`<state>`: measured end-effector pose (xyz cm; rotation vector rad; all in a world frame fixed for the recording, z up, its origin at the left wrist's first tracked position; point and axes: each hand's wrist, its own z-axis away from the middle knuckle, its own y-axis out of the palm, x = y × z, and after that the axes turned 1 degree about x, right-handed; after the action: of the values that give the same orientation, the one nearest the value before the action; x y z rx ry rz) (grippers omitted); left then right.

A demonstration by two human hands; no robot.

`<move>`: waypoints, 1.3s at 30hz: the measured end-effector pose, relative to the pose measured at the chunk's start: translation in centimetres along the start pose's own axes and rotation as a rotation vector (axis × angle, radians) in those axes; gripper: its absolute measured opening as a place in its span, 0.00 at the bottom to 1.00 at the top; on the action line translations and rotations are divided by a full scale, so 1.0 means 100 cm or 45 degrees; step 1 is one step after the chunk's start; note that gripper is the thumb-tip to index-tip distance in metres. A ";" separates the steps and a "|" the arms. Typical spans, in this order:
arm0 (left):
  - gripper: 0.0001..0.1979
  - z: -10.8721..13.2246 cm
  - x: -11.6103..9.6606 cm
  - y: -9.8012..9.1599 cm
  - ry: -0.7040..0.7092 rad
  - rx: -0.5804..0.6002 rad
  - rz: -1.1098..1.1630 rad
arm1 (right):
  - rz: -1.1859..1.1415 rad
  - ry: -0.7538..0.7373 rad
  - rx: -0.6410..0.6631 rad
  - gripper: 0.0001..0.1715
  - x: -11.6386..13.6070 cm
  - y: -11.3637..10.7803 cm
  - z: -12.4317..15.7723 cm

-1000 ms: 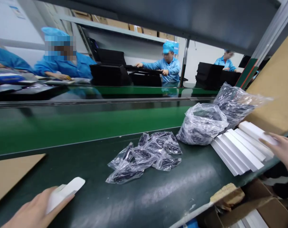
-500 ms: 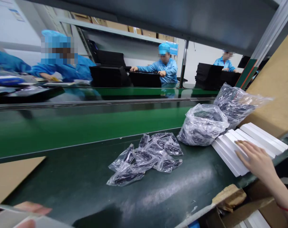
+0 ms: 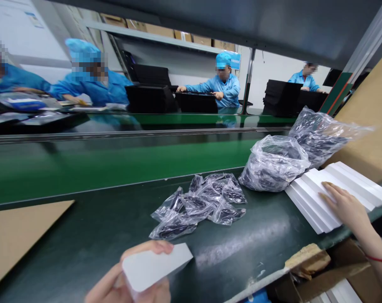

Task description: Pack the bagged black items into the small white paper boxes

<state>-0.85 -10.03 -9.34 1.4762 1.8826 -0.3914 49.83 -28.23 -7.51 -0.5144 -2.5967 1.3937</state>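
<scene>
White and flat, the box (image 3: 156, 267) is a slim oblong with sharp corners and plain, unmarked faces. The left hand (image 3: 128, 282) grips it from below, thumb curled over its top edge, and it hangs just above the table (image 3: 99, 227), near and in front of the pile (image 3: 200, 204) of small clear bags with dark contents. Its right corner points toward the pile, short of touching it.

Right of the pile, a row (image 3: 307, 202) of like white boxes lies fanned, each leaning on the next. The right hand (image 3: 345, 206) rests flat on the row with fingers stretched out and grips nothing.

Two big bags (image 3: 273, 164) of dark parts stand behind the row, right of the pile and near it, and the nearer one touches the row's far end. A brown board (image 3: 370, 122) leans beyond them.

Left of the pile the dark table surface is bare as far as a cardboard sheet (image 3: 17, 235) at the left edge. Behind the pile runs the green belt (image 3: 115, 164), bare along this stretch. In front and to the right of the pile the table ends in a pale edge, with an open carton (image 3: 336, 269) below it.
</scene>
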 end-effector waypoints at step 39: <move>0.12 0.036 -0.025 0.039 0.159 0.384 -0.093 | -1.022 -0.696 0.006 0.09 0.303 -0.120 -0.020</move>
<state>4.25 -12.83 -9.46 1.6620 2.0492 -0.6547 19.53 -21.64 2.65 0.9455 -2.6397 1.3322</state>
